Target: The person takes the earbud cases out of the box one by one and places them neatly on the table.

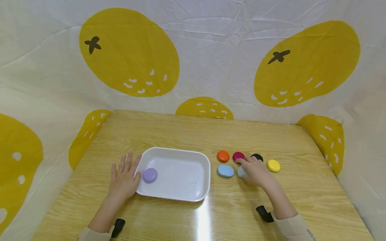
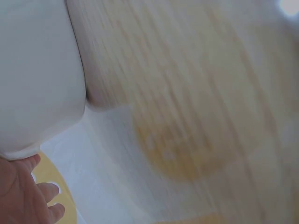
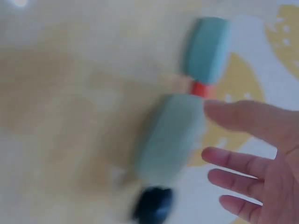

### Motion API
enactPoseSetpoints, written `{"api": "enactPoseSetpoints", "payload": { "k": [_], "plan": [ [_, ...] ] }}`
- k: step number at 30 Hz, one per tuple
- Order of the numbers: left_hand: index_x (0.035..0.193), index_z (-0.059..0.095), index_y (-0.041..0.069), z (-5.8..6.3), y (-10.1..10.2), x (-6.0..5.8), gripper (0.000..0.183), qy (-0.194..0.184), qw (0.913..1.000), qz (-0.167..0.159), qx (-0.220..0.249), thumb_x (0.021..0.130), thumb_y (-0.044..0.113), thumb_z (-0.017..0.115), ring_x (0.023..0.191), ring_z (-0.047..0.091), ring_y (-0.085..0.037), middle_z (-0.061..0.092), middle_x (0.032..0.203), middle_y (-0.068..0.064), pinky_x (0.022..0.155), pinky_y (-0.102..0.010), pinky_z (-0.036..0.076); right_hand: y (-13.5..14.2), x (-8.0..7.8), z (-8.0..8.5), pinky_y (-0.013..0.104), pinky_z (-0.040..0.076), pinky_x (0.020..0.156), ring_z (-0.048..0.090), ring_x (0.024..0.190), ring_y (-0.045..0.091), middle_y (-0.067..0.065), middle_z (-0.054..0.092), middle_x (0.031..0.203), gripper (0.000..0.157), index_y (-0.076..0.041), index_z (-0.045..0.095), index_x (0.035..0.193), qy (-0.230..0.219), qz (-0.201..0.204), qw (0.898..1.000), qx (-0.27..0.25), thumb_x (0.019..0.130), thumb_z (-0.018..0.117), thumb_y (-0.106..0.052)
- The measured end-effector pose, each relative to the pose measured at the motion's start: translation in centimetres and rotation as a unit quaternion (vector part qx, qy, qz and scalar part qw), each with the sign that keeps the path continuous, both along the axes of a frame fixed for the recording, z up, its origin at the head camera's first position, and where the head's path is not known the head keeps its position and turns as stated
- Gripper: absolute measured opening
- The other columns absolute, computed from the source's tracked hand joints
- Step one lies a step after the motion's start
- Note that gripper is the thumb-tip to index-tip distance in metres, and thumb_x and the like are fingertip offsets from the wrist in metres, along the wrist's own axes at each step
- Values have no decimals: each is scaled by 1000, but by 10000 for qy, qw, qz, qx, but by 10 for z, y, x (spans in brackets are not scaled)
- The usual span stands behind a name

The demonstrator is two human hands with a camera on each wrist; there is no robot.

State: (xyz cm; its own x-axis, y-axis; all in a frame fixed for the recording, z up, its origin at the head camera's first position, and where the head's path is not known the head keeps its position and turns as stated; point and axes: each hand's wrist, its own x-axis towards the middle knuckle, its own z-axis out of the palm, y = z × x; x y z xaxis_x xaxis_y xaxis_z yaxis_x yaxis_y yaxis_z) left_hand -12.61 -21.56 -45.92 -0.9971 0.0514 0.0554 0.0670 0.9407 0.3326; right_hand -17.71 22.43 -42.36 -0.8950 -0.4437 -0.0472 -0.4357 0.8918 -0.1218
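My left hand [image 1: 123, 176] lies with spread fingers against the left side of a white rectangular tray [image 1: 181, 177]. In the left wrist view its fingertips reach the tray's rim. Inside the tray, near that side, sits a glossy purple disc [image 1: 150, 175]. My right hand [image 1: 255, 171] is low over a pale grey-green oval piece [image 3: 170, 137], its thumb at the piece's edge and its fingers apart. The hand partly covers this piece in the head view. A magenta disc [image 1: 238, 156] is by the fingertips, and a black disc [image 1: 257, 157] shows just behind the hand.
Left of the right hand are a light blue oval piece [image 1: 225, 171] and an orange disc [image 1: 223, 156]. A yellow disc [image 1: 273, 165] lies to its right. The wooden table [image 1: 169, 127] meets a white cloth [image 1: 211, 60] with yellow fruit prints at the back and sides.
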Motion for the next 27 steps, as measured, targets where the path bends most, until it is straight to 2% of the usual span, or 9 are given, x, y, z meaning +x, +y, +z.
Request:
{"api": "enactPoseSetpoints", "payload": {
  "k": [6, 12, 16, 21, 27],
  "plan": [
    [146, 20, 14, 1, 1, 0, 54, -35, 10000, -6, -4, 96, 26, 35, 137, 3, -41, 7, 151, -20, 105, -61, -5, -26, -11, 32, 41, 50, 71, 59, 83, 25, 10, 62, 99, 39, -6, 59, 115, 524, 631, 9951, -555, 80, 70, -18],
    [146, 21, 14, 1, 1, 0, 54, -48, 10000, -9, -15, 96, 26, 35, 137, 3, -41, 7, 152, -19, 105, -61, -5, -72, -19, 56, 41, 49, 79, 58, 94, 24, 4, 60, 107, 39, -11, 57, 120, 870, 1151, 9861, -821, 84, 67, -21],
    [146, 21, 15, 2, 1, 0, 54, -52, 10000, -1, -24, 95, 25, 35, 137, 4, -41, 7, 152, -19, 105, -61, -5, -107, -24, 61, 40, 48, 85, 57, 101, 22, 4, 59, 111, 38, -12, 56, 120, 1059, 1675, 9761, -891, 84, 66, -21],
    [147, 19, 16, 3, 0, -1, 54, -120, 9999, -7, -31, 96, 26, 34, 137, 3, -41, 6, 152, -18, 105, -61, -5, -149, -26, 66, 39, 44, 94, 54, 109, 22, 4, 57, 117, 40, -14, 53, 124, 870, 2213, 9688, -701, 86, 63, -22],
    [147, 18, 16, 3, 0, -1, 52, -135, 9999, -13, -73, 97, 27, 30, 137, 4, -41, 6, 152, -18, 105, -60, -6, -187, -29, 64, 34, 41, 96, 52, 111, 18, 1, 56, 119, 39, -16, 53, 125, 744, 2652, 9609, -270, 88, 60, -24]
  ]
}}
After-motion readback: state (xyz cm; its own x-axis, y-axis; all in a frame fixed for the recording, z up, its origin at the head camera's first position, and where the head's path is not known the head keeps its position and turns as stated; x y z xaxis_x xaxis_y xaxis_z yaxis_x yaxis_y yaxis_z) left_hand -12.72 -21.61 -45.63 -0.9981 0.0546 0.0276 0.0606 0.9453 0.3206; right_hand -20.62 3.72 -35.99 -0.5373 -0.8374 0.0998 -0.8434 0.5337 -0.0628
